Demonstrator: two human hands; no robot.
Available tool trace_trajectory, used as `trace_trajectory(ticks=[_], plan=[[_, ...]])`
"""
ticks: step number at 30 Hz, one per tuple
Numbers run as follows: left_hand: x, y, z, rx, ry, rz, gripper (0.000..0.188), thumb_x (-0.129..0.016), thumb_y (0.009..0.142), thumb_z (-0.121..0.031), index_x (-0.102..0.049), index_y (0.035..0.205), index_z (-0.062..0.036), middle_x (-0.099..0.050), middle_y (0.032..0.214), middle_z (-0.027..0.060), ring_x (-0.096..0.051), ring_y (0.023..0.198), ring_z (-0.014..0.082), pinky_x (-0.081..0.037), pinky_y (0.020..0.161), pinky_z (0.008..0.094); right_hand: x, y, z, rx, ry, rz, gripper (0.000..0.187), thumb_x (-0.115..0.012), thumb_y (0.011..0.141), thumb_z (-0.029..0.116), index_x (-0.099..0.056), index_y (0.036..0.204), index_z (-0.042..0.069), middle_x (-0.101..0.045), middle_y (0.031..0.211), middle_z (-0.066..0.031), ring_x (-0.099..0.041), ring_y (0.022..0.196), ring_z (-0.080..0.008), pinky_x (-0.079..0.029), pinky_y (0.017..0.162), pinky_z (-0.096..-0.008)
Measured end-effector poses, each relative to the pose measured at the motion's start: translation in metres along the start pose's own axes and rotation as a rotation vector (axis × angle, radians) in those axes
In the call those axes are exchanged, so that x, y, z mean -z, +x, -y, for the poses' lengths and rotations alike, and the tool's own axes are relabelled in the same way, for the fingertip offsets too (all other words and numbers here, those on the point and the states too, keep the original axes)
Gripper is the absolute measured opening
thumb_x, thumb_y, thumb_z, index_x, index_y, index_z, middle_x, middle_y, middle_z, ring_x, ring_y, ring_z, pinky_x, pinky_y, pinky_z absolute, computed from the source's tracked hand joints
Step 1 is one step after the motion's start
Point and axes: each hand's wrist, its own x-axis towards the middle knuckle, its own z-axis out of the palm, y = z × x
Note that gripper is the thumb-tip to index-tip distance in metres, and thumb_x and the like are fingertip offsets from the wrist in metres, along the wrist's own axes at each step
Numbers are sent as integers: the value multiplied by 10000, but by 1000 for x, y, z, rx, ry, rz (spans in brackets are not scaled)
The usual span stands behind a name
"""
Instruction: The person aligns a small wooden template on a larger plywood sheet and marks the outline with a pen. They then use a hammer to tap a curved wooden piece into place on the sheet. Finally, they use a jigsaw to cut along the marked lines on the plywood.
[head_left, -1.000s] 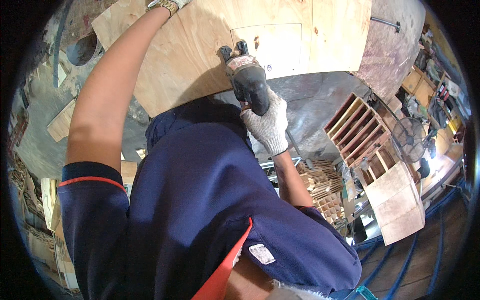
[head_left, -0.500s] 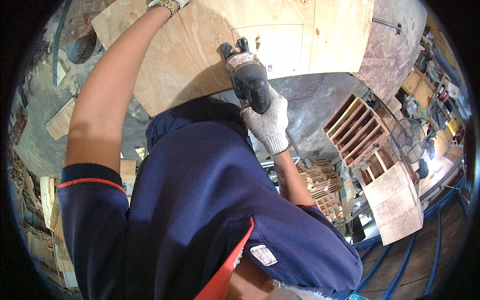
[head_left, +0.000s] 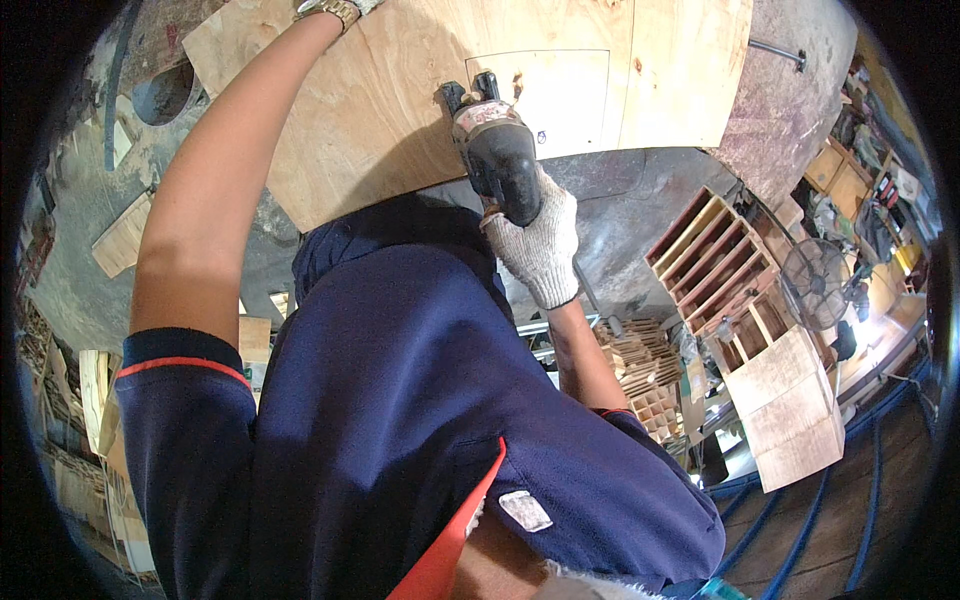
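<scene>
My right hand (head_left: pixel 537 245), in a white knit glove, is wrapped round the rear of a jigsaw (head_left: pixel 503 165) with a dark body. Two prongs of its base plate lie on a large plywood sheet (head_left: pixel 370 130), near the left line of a rectangle drawn on the wood. The blade is hidden. At the upper edge, my left hand (head_left: pixel 368 4) shows only a sliver of white glove beyond a gold-coloured wristwatch (head_left: pixel 341 10). Its fingers are out of the picture, over the sheet's far part.
Beneath the sheet is a grey, stained surface (head_left: pixel 625 200). To the right stand a slotted wooden rack (head_left: pixel 712 255), a wooden box (head_left: pixel 785 405) and a fan (head_left: pixel 815 280). Stacked wooden pieces (head_left: pixel 645 365) lie behind my right forearm. A small board (head_left: pixel 122 237) lies at left.
Very little differs. The sheet appears a few pixels further right in the picture, and the jigsaw's front sits marginally further forward. Both arms keep nearly the same pose.
</scene>
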Motion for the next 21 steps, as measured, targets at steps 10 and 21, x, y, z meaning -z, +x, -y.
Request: trace_trajectory(ticks=[10, 21], plan=[[5, 1, -2, -1, -10, -8, 640, -593, 940, -535, -621, 1360, -53, -552, 1499, 156, -445, 1448, 318, -370, 1129, 501, -2, 3, -1, 31, 19, -14, 495, -775, 673, 173, -671, 1127, 3, -729, 922, -212, -726, 860, -371, -571, 786, -428], [3, 3, -1, -2, -22, -18, 626, -607, 932, -527, -628, 1342, -54, -561, 1485, 156, -445, 1445, 318, -369, 1135, 508, 2, 7, 10, 103, -39, -54, 324, -692, 755, 50, -718, 1074, 0, -755, 858, -156, -745, 785, -192, -568, 740, -329]])
